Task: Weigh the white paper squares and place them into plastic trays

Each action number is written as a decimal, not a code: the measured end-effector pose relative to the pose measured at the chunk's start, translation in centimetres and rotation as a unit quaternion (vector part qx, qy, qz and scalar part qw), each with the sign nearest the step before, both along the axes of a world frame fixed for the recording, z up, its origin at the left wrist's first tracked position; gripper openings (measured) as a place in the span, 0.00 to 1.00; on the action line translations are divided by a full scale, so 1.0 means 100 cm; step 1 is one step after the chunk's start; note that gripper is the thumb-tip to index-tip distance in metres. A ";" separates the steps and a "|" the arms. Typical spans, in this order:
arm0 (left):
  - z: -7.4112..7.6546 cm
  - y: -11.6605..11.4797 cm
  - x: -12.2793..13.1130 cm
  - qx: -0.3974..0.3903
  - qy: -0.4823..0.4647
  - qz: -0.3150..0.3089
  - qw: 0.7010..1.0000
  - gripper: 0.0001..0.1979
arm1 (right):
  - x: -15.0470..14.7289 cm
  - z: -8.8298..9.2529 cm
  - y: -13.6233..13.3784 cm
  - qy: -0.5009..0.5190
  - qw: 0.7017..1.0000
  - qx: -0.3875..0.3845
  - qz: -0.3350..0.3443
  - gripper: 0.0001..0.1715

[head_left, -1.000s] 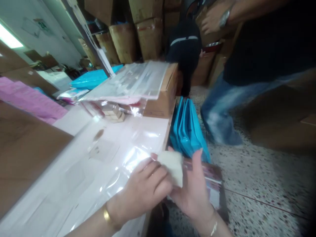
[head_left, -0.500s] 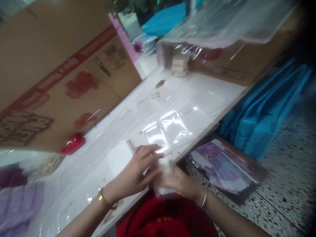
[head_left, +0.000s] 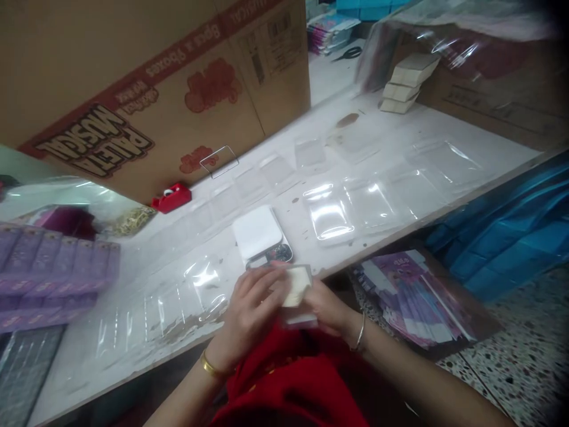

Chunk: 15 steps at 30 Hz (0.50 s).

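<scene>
"Grip?"
"Right hand (head_left: 329,305) clamped on the cream block (head_left: 299,286); left hand (head_left: 254,301) touching it, firmness cannot be told."
"Position?"
"Between both, at the desk's (head_left: 296,222) near edge; long axis unclear."

On the white counter (head_left: 329,83), we have a large brown cardboard box (head_left: 169,71) at the far left, with a small red plastic object (head_left: 172,198) just before it. Purple printed boxes (head_left: 57,270) sit stacked at the left end. A far row of square clear plastic covers (head_left: 275,172) crosses the middle; before it lies a flat white square device (head_left: 258,228). At the far right, three stacked cream paper blocks (head_left: 406,83) stand beside a brown cardboard carton (head_left: 484,112). Near us, a pale cream block (head_left: 297,284) is between our left hand (head_left: 258,302) and right hand (head_left: 331,305). Right of the counter, below its edge, lie purple printed pieces (head_left: 413,296); farther right, bright blue bags (head_left: 511,225).
</scene>
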<state>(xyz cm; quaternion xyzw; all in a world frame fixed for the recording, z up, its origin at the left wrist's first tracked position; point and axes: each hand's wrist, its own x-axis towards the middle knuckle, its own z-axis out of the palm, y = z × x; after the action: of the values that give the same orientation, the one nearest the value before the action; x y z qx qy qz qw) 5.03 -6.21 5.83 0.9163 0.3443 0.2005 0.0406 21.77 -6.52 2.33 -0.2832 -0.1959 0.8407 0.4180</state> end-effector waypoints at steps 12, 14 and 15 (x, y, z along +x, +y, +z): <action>-0.024 -0.009 -0.038 0.077 -0.012 0.006 0.997 0.19 | -0.043 -0.013 -0.021 -0.023 0.995 -0.082 -0.046 0.24; -0.027 -0.011 -0.041 0.076 -0.014 0.008 0.997 0.19 | -0.047 -0.016 -0.021 -0.033 0.997 -0.063 -0.042 0.21; -0.028 -0.012 -0.043 0.077 -0.017 0.008 0.997 0.18 | -0.048 -0.017 -0.021 -0.039 0.998 -0.044 -0.039 0.21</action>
<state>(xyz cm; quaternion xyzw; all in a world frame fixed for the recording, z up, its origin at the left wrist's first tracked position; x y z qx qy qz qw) 0.74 -7.41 3.01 0.9106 0.3340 0.2420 -0.0260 16.93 -8.58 0.67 -0.3410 -0.1640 0.8199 0.4296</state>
